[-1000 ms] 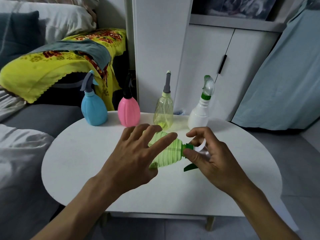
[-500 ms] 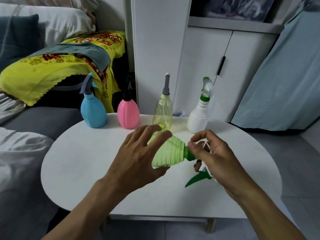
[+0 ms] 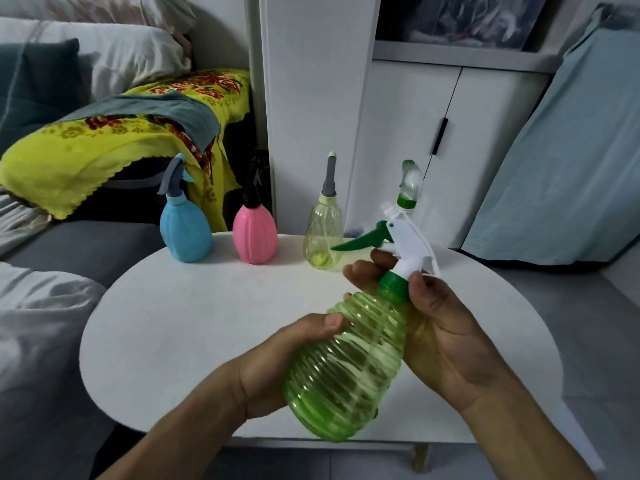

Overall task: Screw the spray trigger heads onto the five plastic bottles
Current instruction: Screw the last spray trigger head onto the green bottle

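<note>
The ribbed green bottle (image 3: 349, 365) is held above the near half of the round white table (image 3: 173, 323), tilted — its long axis runs from the wide base near the table's front edge up and away to the neck at upper right. Its translucent plastic body is ringed with horizontal ridges and tapers like a pear. A dark green collar (image 3: 393, 287) sits on the neck, and above it the white trigger head (image 3: 410, 242) points its green lever (image 3: 363, 241) leftward. The left hand (image 3: 277, 368) wraps the lower body, thumb pressed on the ridges. The right hand (image 3: 440, 327) pinches the collar between thumb and fingers. Behind stand a blue bottle (image 3: 185, 233), a pink bottle (image 3: 254, 235), a clear yellowish bottle (image 3: 322, 233) and a white bottle (image 3: 407, 192) — all upright.
</note>
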Motion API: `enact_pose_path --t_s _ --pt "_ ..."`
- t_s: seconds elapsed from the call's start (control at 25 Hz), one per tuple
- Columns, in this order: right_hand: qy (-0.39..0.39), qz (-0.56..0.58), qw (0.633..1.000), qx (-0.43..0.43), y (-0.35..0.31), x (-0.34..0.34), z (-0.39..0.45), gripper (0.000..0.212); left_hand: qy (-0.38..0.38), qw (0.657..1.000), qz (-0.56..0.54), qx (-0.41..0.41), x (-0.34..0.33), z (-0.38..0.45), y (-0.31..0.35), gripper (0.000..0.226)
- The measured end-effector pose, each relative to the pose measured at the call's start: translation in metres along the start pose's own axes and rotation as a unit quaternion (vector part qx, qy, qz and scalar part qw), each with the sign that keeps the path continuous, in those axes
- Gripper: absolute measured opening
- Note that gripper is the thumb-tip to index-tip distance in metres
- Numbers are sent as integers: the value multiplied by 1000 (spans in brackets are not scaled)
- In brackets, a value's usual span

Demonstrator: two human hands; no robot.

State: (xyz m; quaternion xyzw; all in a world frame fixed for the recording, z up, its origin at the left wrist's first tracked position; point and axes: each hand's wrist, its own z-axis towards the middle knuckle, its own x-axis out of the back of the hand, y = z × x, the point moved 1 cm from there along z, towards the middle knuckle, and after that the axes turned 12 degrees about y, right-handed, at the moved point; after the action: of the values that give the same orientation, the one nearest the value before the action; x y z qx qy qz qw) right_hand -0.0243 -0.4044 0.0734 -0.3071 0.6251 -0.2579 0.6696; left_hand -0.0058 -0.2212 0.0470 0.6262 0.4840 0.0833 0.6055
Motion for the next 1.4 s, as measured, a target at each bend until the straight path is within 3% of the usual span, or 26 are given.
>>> enact_pose_path --t_s 0.12,0.32,0.48,0.56,0.6,0.72,0.8,0.92,1.12,1.28,1.4 --pt "14 -49 999 11 -5 1 1 39 24 1000 -7 -13 3 1 0 65" --pt "78 -117 986 87 -5 -3 2 18 94 972 147 -157 -1 5 5 43" --pt "163 -94 977 99 -1 -2 4 19 201 917 259 -226 0 5 9 63" --pt "165 -97 976 104 -1 -1 4 20 202 879 356 -244 -2 5 7 78" --pt "146 -97 980 90 -2 -1 4 21 175 888 354 -236 -3 7 5 77" --pt "79 -70 994 17 -9 1 2 33 36 972 197 -127 -5 6 2 56" --pt "51 -63 997 7 -9 3 0 34 -17 988 127 -83 -3 3 4 49" --pt "66 -77 994 38 -7 -1 0 21 23 982 142 -121 -2 7 1 50" --pt "108 -104 985 83 -7 -8 2 20 80 965 170 -180 -8 11 -1 53" --pt "121 -126 980 90 -8 -5 4 18 101 952 207 -202 -11 13 -2 54" --pt "125 -150 974 111 -8 1 4 19 112 955 201 -189 -8 15 -3 67"
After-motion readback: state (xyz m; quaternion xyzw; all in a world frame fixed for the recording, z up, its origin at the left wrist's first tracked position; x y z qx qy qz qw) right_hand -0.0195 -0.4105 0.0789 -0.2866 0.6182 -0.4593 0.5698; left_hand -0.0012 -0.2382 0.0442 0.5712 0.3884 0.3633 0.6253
